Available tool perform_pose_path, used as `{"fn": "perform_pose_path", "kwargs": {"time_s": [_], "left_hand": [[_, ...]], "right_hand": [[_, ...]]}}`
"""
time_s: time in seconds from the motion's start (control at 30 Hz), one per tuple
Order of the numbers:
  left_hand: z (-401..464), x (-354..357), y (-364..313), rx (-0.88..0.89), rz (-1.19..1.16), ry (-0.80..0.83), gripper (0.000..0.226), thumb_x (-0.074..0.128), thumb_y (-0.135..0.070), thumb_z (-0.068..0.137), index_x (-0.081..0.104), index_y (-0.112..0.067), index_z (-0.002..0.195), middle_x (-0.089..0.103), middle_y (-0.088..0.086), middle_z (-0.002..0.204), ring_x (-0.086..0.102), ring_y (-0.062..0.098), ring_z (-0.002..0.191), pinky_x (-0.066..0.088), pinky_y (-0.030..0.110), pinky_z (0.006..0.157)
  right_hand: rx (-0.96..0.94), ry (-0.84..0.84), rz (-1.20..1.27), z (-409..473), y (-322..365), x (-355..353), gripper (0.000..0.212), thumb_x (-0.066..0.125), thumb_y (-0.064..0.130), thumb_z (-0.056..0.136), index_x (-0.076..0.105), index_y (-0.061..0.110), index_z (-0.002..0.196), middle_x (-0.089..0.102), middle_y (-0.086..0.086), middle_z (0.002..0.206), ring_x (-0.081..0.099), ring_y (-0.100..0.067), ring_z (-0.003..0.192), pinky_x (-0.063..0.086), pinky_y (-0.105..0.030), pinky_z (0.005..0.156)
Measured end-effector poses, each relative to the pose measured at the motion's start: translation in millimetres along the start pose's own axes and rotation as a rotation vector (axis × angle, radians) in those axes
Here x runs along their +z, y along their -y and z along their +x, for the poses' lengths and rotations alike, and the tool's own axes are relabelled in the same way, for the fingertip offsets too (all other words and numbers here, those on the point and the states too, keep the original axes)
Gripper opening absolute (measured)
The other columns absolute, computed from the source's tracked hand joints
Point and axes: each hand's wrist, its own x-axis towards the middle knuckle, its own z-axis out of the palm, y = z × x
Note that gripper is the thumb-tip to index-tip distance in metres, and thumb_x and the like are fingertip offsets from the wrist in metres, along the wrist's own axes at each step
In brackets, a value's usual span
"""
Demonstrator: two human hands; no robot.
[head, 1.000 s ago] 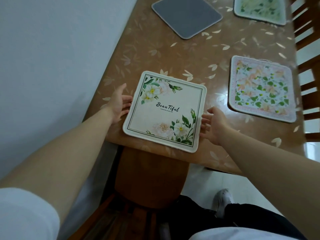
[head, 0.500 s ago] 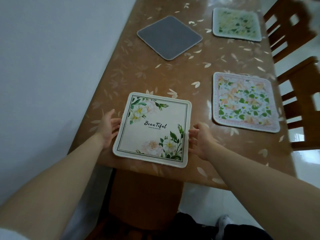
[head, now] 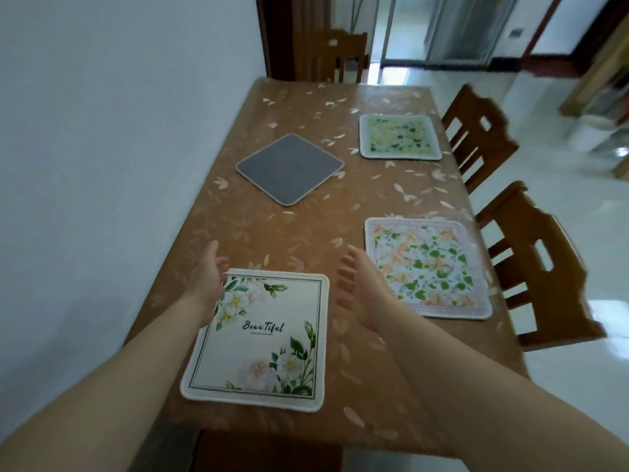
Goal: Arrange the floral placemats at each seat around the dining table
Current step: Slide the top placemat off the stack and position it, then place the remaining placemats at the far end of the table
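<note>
brown leaf-print counter (head: 292, 233): both hands, left hand (head: 207, 279) and right hand (head: 360, 287), have lifted off the "beautiful" placemat (head: 258, 338), fingers spread, empty; that seat looks done.

the left hand (head: 207, 281) covers the near-left corner of the "beautiful" placemat (head: 258, 338), and the small line under that word is too tiny to read. both forearms run off the bottom edge. far beyond the right hand (head: 360, 287), the room is smeared with blur, and the worktop (head: 299, 229) hides the far chair's (head: 332, 56) seat.
</note>
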Motion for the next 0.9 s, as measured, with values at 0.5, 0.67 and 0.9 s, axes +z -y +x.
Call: {"fn": "perform_pose_path", "kwargs": {"time_s": [0.5, 0.67, 0.9], "left_hand": [[-246.7, 359.5, -183.3, 0.495, -0.115, 0.033, 0.053, 0.041, -0.064, 0.088, 0.068, -0.019, 0.099, 0.073, 0.004, 0.103, 0.067, 0.022, 0.100, 0.052, 0.041, 0.082], [-319.6, 452.3, -175.7, 0.487, -0.076, -0.086, 0.052, 0.042, -0.063, 0.087, 0.067, -0.019, 0.098, 0.072, 0.005, 0.103, 0.067, 0.023, 0.101, 0.054, 0.042, 0.083], [-356.5, 491.5, -187.7, 0.466, -0.090, -0.250, 0.054, 0.038, -0.059, 0.095, 0.065, -0.014, 0.108, 0.070, 0.009, 0.110, 0.066, 0.024, 0.102, 0.053, 0.040, 0.082]], "right_hand": [[-0.484, 0.090, 0.009, -158.2, 232.4, -300.7, 0.051, 0.057, 0.053, 0.098, 0.061, 0.021, 0.137, 0.073, -0.001, 0.119, 0.069, -0.024, 0.109, 0.056, -0.045, 0.098], [-0.454, 0.151, -0.115, -193.7, 257.0, -402.5, 0.047, 0.053, 0.057, 0.100, 0.062, 0.024, 0.134, 0.071, -0.001, 0.120, 0.069, -0.023, 0.107, 0.056, -0.046, 0.098], [-0.426, 0.268, -0.189, -194.8, 296.1, -443.1, 0.048, 0.058, 0.058, 0.097, 0.062, 0.024, 0.131, 0.074, -0.001, 0.116, 0.071, -0.025, 0.104, 0.058, -0.045, 0.093]]}}
